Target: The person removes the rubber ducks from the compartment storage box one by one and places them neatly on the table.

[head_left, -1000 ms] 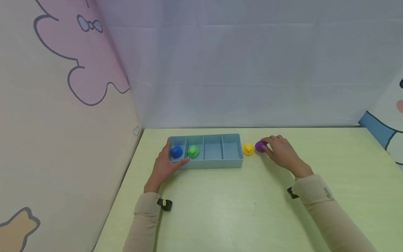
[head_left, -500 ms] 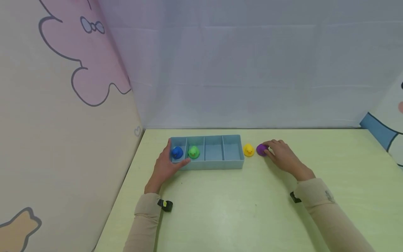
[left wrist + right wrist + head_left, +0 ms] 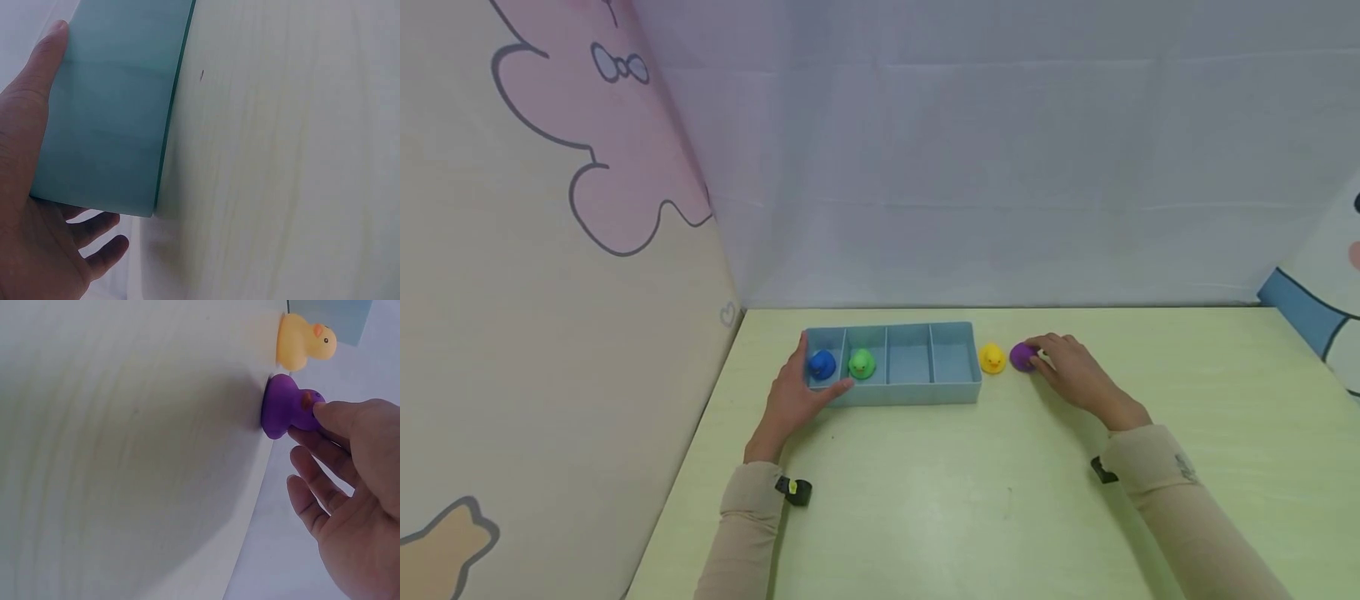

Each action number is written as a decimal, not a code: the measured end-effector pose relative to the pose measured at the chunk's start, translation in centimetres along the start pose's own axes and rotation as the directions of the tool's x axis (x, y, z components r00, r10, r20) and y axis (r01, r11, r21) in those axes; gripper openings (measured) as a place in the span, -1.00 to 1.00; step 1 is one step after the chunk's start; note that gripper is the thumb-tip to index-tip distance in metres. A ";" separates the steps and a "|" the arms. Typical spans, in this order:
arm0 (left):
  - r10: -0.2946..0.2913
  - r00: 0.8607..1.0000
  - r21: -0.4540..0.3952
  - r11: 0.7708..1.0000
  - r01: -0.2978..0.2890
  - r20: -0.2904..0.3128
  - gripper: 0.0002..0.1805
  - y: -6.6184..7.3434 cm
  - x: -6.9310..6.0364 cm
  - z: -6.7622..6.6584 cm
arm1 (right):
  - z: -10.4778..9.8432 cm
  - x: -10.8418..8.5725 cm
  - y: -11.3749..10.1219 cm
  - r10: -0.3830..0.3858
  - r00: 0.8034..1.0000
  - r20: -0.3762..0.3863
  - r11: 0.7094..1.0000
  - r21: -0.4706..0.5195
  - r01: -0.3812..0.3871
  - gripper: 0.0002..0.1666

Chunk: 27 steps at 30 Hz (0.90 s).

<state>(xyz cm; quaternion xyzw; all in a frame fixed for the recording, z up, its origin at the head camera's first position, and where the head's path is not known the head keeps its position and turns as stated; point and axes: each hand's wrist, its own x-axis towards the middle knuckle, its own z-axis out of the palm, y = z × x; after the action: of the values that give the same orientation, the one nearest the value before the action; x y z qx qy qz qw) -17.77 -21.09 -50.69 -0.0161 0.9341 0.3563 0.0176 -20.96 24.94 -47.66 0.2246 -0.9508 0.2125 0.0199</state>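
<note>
My left hand [image 3: 790, 398] holds the left end of a light blue divided tray [image 3: 895, 393], its thumb [image 3: 37, 69] along the front wall and its other fingers round the end. In the tray's first compartment from the left sits a blue rubber duck [image 3: 822, 365], and in the second a green one [image 3: 862, 364]. To the tray's right stands a yellow rubber duck [image 3: 992, 358]. Just beyond it my right hand [image 3: 1078, 375] pinches a purple rubber duck [image 3: 284, 406] by the head between thumb and forefinger. The purple duck's base appears to rest on the table.
The tray stands near the back of the pale yellow-green table [image 3: 917, 500]. A white cloth wall [image 3: 970, 183] rises behind it, and a printed wall panel [image 3: 587, 350] borders the left side. Small black cameras [image 3: 795, 490] sit at both wrists.
Since one second ago, my right hand has shifted slightly right and nearer with the purple duck. The left hand, tray and other ducks stay in place; the view shifts a little.
</note>
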 end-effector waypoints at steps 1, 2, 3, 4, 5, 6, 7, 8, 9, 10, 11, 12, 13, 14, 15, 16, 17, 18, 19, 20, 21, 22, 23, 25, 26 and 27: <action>-0.004 1.000 -0.003 1.000 0.004 -0.001 0.35 0.0 0.0 0.0 | 0.0 0.0 0.1 0.001 1.000 0.000 1.000 0.002 -0.001 -0.65; -0.005 1.000 -0.002 1.000 0.005 -0.002 0.35 0.0 0.0 0.1 | 0.0 0.0 0.1 0.002 1.000 -0.001 1.000 0.003 -0.002 -0.65; -0.008 1.000 -0.004 1.000 0.008 -0.001 0.35 0.0 0.0 0.1 | 0.1 0.0 0.2 0.004 1.000 -0.001 1.000 0.003 -0.004 -0.64; -0.009 1.000 -0.006 1.000 0.009 -0.001 0.35 0.0 0.0 0.2 | 0.1 0.0 0.2 0.006 1.000 -0.003 1.000 0.003 -0.006 -0.64; -0.009 1.000 -0.007 1.000 0.009 -0.002 0.35 0.0 0.0 0.2 | 0.1 0.0 0.3 0.007 1.000 -0.003 1.000 0.003 -0.007 -0.63; -0.013 1.000 -0.008 1.000 0.013 -0.002 0.34 0.0 0.0 0.3 | 0.0 -0.1 0.3 0.007 1.000 -0.004 1.000 0.006 -0.007 -0.63; -0.013 1.000 -0.007 1.000 0.013 -0.002 0.34 0.0 0.0 0.3 | 0.0 -0.1 0.3 0.010 1.000 -0.003 1.000 0.009 -0.010 -0.62; -0.014 1.000 -0.007 1.000 0.014 -0.002 0.35 0.0 -0.1 0.4 | 0.0 -0.1 0.3 0.012 1.000 -0.003 1.000 0.012 -0.012 -0.62; -0.015 1.000 -0.009 1.000 0.015 -0.002 0.34 0.0 -0.1 0.4 | 0.0 -0.2 0.3 0.014 1.000 -0.002 1.000 0.014 -0.014 -0.61; -0.016 1.000 -0.011 1.000 0.016 -0.004 0.35 0.0 -0.1 0.5 | 0.0 -0.2 0.3 0.017 1.000 -0.002 1.000 0.017 -0.017 -0.60; -0.018 1.000 -0.012 1.000 0.018 -0.005 0.35 0.0 -0.1 0.5 | -0.1 -0.2 0.2 0.020 1.000 0.000 1.000 0.022 -0.020 -0.60; -0.018 1.000 -0.015 1.000 0.018 -0.007 0.35 0.1 -0.2 0.5 | -0.1 -0.2 0.2 0.024 1.000 0.001 0.999 0.024 -0.024 -0.60; -0.019 1.000 -0.020 1.000 0.019 -0.010 0.35 0.1 -0.2 0.6 | 0.0 -0.2 0.2 0.026 1.000 0.003 0.999 0.024 -0.026 -0.59; -0.022 1.000 -0.024 0.999 0.021 -0.012 0.35 0.1 -0.2 0.6 | 0.0 -0.2 0.2 0.028 1.000 0.003 0.999 0.023 -0.028 -0.59; -0.021 1.000 -0.025 0.999 0.021 -0.014 0.35 0.2 -0.2 0.6 | 0.0 -0.2 0.1 0.029 1.000 0.003 0.999 0.021 -0.029 -0.59; -0.023 1.000 -0.025 0.999 0.023 -0.016 0.35 0.2 -0.2 0.6 | 0.0 -0.2 0.1 0.031 1.000 0.002 0.999 0.020 -0.031 -0.59; -0.026 0.999 -0.024 0.999 0.026 -0.019 0.35 0.2 -0.2 0.7 | 0.1 -0.1 0.1 0.030 1.000 0.001 0.999 0.017 -0.030 -0.59; -0.029 0.999 -0.024 0.999 0.028 -0.023 0.36 0.2 -0.2 0.7 | 0.1 -0.1 0.2 0.029 1.000 -0.003 0.999 0.015 -0.029 -0.59; -0.032 0.999 -0.024 0.999 0.031 -0.028 0.36 0.2 -0.2 0.7 | 0.1 -0.1 0.1 0.026 1.000 -0.008 1.000 0.013 -0.026 -0.58; -0.035 0.999 -0.022 0.999 0.034 -0.033 0.36 0.3 -0.2 0.7 | 0.1 -0.1 0.1 0.023 1.000 -0.015 1.000 0.012 -0.023 -0.58; -0.037 0.999 -0.023 0.999 0.036 -0.039 0.36 0.3 -0.2 0.8 | 0.0 0.0 0.1 0.019 1.000 -0.023 1.000 0.013 -0.019 -0.58; -0.040 0.998 -0.024 0.999 0.039 -0.046 0.36 0.3 -0.2 0.8 | 0.0 0.0 0.0 0.014 0.999 -0.032 1.000 0.014 -0.013 -0.58; -0.041 0.998 -0.022 0.999 0.040 -0.050 0.37 0.4 -0.2 0.8 | -0.1 0.0 0.0 0.007 0.999 -0.042 1.000 0.012 -0.007 -0.58; -0.043 0.998 -0.014 0.999 0.042 -0.053 0.37 0.4 -0.2 0.8 | -0.3 0.1 -0.3 -0.010 0.998 -0.061 1.000 0.013 0.010 -0.58; -0.042 0.998 -0.005 0.999 0.042 -0.051 0.37 0.5 -0.2 0.8 | -0.4 0.2 -0.4 -0.019 0.997 -0.069 1.000 0.014 0.020 -0.59; -0.041 0.998 0.003 0.999 0.042 -0.046 0.37 0.5 -0.2 0.7 | -0.5 0.3 -0.6 -0.029 0.997 -0.075 0.999 0.015 0.030 -0.59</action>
<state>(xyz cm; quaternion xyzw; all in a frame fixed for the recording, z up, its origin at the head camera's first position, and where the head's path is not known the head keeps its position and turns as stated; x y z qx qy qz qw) -17.54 -20.24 -50.88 -0.0437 0.9344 0.3536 0.0035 -21.00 24.56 -46.93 0.2305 -0.9442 0.2281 0.0565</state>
